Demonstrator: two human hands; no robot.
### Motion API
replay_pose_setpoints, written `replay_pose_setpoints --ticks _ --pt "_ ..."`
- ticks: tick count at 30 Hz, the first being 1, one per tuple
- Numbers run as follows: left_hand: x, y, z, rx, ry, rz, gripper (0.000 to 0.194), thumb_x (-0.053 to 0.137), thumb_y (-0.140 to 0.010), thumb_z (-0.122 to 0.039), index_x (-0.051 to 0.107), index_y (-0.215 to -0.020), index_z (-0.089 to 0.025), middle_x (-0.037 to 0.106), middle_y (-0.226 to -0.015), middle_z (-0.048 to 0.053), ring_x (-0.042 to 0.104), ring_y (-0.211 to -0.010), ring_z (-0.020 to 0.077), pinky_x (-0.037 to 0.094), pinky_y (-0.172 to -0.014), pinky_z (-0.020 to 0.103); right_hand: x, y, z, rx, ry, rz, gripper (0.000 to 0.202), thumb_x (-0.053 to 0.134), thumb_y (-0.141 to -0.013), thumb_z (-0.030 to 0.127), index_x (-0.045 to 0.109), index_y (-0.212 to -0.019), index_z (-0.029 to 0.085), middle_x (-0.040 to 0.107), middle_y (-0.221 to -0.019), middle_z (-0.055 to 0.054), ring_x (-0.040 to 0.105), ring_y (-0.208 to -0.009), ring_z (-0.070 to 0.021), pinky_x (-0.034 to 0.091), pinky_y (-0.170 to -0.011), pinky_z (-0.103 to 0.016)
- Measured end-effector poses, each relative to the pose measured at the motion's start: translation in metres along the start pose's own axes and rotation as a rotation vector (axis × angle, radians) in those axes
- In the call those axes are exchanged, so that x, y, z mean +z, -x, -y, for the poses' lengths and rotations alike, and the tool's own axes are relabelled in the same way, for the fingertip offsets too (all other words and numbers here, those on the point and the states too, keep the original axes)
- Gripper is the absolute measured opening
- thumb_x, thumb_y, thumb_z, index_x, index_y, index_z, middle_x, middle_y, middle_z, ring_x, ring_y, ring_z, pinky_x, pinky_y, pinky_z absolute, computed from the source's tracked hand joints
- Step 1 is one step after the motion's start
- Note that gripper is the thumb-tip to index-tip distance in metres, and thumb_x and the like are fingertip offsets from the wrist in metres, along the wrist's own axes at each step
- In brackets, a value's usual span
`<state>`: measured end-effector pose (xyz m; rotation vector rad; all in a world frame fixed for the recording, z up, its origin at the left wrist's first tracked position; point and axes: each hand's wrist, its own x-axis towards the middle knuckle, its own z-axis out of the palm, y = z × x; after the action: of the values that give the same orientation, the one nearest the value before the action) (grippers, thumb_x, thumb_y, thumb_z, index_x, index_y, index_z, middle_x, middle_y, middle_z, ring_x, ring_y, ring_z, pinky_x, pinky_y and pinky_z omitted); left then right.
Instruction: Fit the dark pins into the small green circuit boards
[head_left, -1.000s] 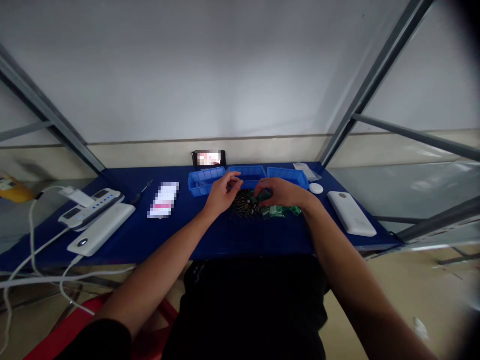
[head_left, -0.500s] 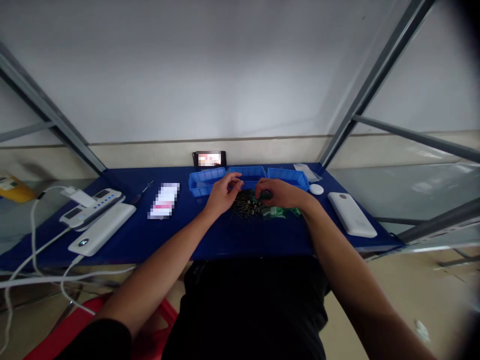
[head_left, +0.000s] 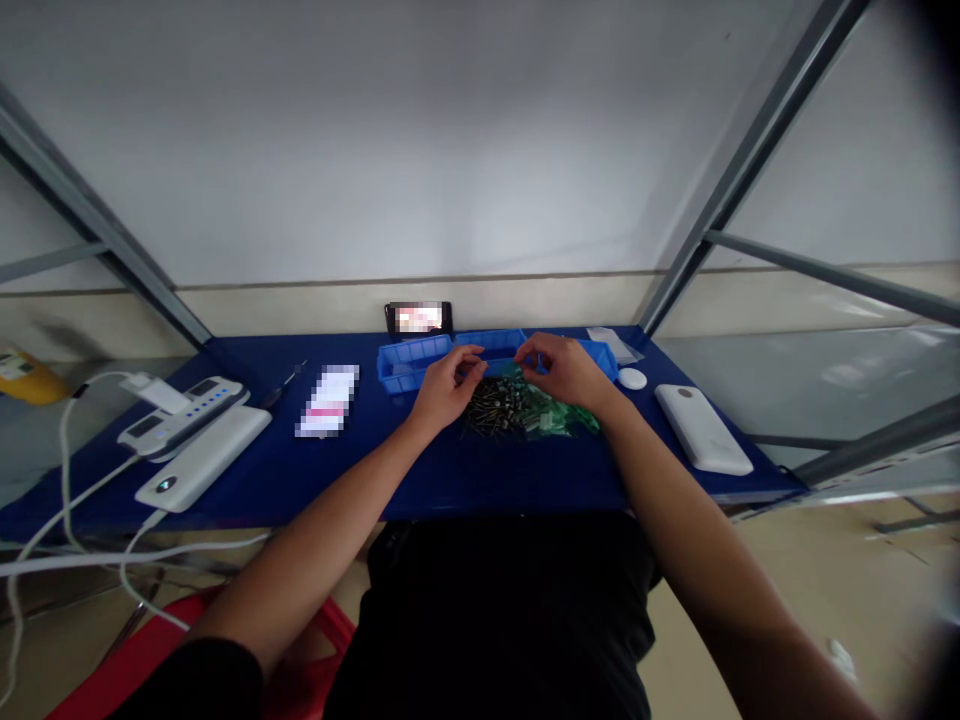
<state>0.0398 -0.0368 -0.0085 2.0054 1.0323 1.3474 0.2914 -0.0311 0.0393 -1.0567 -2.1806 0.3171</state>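
My left hand (head_left: 444,388) hovers over the left side of a pile of metal screw-like parts (head_left: 491,408), fingers curled with the thumb close to them. Whatever lies at its fingertips is too small to name. My right hand (head_left: 564,370) is raised above the pile's right side in a pinch, facing the left hand across a small gap. A tiny greenish bit seems to show at its fingertips, but I cannot make it out. Green pieces, partly in clear plastic (head_left: 553,415), lie beside the metal parts. Behind the hands stand blue bins (head_left: 409,370), partly covered by them.
A phone (head_left: 328,402) lies to the left, near a screwdriver (head_left: 289,380), a power strip (head_left: 184,412) and a white power bank (head_left: 206,462) with cables. Another phone (head_left: 418,318) leans at the back. Right are a white disc (head_left: 633,378) and second power bank (head_left: 703,430).
My right hand has lifted from the pile and moved up and slightly away, uncovering more green pieces. My left hand has stayed nearly still.
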Motion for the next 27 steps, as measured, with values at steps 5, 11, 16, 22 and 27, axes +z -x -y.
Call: replay_pose_setpoints --ticks 5,11,16,22,27 --pt "0.003 0.001 -0.008 0.015 0.118 0.037 0.037 0.072 -0.097 -0.044 0.065 -0.128 -0.025 0.074 -0.127 0.012 0.074 -0.110 0.0253 0.064 -0.090 0.042 0.004 -0.001 0.003 0.072 -0.221 -0.182 0.011 0.071 -0.087 0.031 0.070 -0.096 0.025 0.075 -0.097 -0.005 0.067 -0.080 -0.0195 0.055 -0.079 -0.038" --pt "0.006 0.003 -0.006 -0.026 0.085 0.094 0.032 0.076 -0.094 -0.045 0.072 -0.117 -0.024 0.080 -0.099 0.007 0.077 -0.088 0.0248 0.064 -0.083 0.044 0.023 -0.005 0.009 0.158 -0.576 -0.165 0.030 0.077 -0.084 0.049 0.066 -0.095 0.023 0.074 -0.096 -0.005 0.070 -0.088 -0.0205 0.059 -0.085 -0.041" --pt "0.006 0.000 0.005 -0.040 0.149 0.008 0.031 0.079 -0.092 -0.043 0.067 -0.112 -0.023 0.078 -0.094 0.006 0.076 -0.084 0.0230 0.062 -0.079 0.039 0.032 -0.009 0.007 0.198 -0.643 -0.122 0.034 0.083 -0.079 0.048 0.066 -0.097 0.025 0.075 -0.102 -0.005 0.071 -0.095 -0.0214 0.060 -0.092 -0.043" --pt "0.004 -0.002 0.007 -0.051 0.135 -0.029 0.038 0.081 -0.089 -0.042 0.063 -0.118 -0.024 0.076 -0.088 0.003 0.074 -0.079 0.0201 0.060 -0.077 0.036 0.037 -0.007 -0.003 0.210 -0.613 0.005 0.033 0.082 -0.080 0.050 0.067 -0.096 0.026 0.075 -0.093 -0.001 0.071 -0.084 -0.0187 0.062 -0.081 -0.039" --pt "0.003 -0.001 0.003 -0.021 0.141 0.010 0.026 0.075 -0.093 -0.046 0.069 -0.100 -0.022 0.077 -0.096 0.007 0.074 -0.089 0.0226 0.061 -0.084 0.041 0.040 -0.006 -0.005 0.232 -0.588 0.017 0.034 0.084 -0.079 0.050 0.067 -0.096 0.026 0.076 -0.091 -0.001 0.072 -0.084 -0.0192 0.061 -0.078 -0.038"
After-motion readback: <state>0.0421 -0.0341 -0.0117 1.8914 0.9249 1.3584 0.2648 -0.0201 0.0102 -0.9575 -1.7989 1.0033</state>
